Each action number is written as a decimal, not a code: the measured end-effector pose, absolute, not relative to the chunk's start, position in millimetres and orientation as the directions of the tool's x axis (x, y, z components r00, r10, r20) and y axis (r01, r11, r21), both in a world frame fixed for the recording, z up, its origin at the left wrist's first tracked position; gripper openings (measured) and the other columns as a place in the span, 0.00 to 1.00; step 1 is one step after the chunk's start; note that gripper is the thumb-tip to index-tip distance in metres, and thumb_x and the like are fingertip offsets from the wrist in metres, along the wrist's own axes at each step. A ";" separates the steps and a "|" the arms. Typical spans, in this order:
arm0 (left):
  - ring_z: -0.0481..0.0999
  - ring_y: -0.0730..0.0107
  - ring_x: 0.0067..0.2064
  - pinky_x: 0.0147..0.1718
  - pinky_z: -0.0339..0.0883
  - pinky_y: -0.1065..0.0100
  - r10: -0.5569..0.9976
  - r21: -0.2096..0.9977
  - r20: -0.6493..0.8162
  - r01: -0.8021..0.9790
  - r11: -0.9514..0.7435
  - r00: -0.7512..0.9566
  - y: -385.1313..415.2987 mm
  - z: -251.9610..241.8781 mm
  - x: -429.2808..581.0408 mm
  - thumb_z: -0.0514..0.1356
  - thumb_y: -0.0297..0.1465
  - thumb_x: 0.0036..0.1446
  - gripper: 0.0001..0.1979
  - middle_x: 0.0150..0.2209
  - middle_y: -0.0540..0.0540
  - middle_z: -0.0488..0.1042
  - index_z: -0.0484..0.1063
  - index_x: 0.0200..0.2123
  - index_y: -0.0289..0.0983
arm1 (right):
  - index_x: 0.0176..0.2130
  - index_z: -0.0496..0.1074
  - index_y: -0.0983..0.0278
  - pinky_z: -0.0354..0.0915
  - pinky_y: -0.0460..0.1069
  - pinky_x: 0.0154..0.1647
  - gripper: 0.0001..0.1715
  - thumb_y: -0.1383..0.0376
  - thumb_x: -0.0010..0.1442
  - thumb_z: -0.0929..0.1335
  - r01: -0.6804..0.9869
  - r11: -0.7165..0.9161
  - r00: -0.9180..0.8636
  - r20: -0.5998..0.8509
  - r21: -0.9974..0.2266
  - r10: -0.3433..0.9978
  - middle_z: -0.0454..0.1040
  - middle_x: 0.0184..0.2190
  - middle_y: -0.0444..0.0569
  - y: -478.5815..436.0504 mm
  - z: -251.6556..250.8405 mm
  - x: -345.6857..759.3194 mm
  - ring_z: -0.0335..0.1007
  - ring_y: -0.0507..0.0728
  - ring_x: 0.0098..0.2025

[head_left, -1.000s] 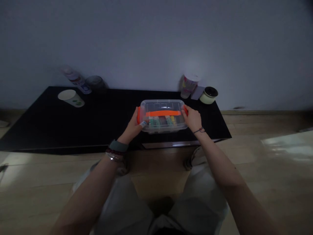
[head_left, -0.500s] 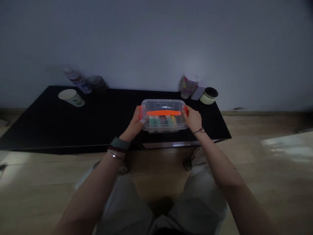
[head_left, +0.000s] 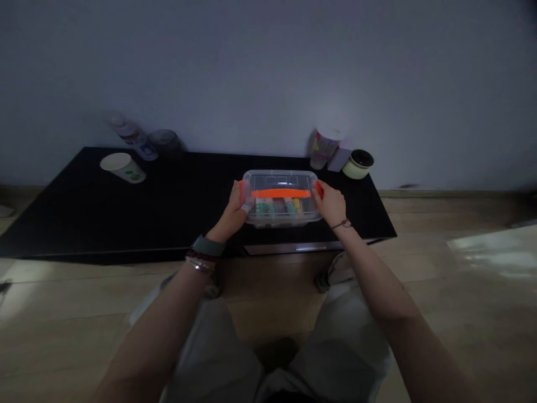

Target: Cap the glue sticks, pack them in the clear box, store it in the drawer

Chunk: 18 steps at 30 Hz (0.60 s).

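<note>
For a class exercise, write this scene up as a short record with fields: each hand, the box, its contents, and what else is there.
left hand: holds the left end of the clear plastic box, at an orange clip
right hand: holds the right end, at an orange clip
box: clear plastic box, lid on, orange strip across it
contents: coloured items, too dim to identify
surface: black table
rest: paper cup on its side; lidded cup; small round pot

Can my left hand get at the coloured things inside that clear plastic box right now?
Probably not yet. The left hand is on the left end of the box, but the clear lid looks shut over the coloured items, with the orange strip across it, so the lid seems in the way.
</note>
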<state>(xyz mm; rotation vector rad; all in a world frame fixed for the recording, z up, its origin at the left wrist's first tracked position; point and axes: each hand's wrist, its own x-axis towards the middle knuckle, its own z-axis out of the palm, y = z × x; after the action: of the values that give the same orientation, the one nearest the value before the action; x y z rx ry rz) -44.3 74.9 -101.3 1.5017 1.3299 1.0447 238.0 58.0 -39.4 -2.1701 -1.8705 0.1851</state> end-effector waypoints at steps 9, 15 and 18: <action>0.31 0.49 0.74 0.70 0.29 0.44 0.913 0.854 0.330 0.336 -0.397 0.240 87.1 -130.1 -48.8 0.56 0.33 0.63 0.35 0.74 0.39 0.39 0.50 0.70 0.39 | 0.63 0.67 0.62 0.69 0.56 0.48 0.28 0.56 0.70 0.60 0.958 -0.154 0.175 0.067 -0.242 0.982 0.77 0.52 0.57 58.8 -38.8 235.4 0.75 0.66 0.49; 0.43 0.50 0.74 0.71 0.38 0.46 0.896 0.809 0.416 0.387 -0.443 0.156 82.6 -130.0 -41.1 0.56 0.33 0.63 0.35 0.73 0.38 0.45 0.48 0.71 0.39 | 0.55 0.73 0.66 0.67 0.56 0.49 0.23 0.58 0.69 0.60 0.954 0.053 0.063 0.371 -0.296 0.927 0.74 0.52 0.60 51.7 -42.9 239.3 0.71 0.65 0.50; 0.45 0.49 0.73 0.70 0.40 0.45 0.873 0.764 0.473 0.436 -0.475 0.121 75.4 -117.5 -38.1 0.56 0.34 0.63 0.35 0.72 0.34 0.48 0.49 0.70 0.36 | 0.45 0.76 0.66 0.64 0.56 0.51 0.21 0.59 0.70 0.59 0.904 0.300 -0.117 0.498 -0.304 0.859 0.76 0.46 0.60 36.2 -37.8 233.1 0.69 0.63 0.47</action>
<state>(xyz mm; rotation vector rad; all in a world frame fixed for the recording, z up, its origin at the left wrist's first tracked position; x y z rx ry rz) -38.1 75.4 -117.5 1.9644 1.2637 1.3172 233.1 36.2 -37.8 -1.5646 -1.9772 -0.0976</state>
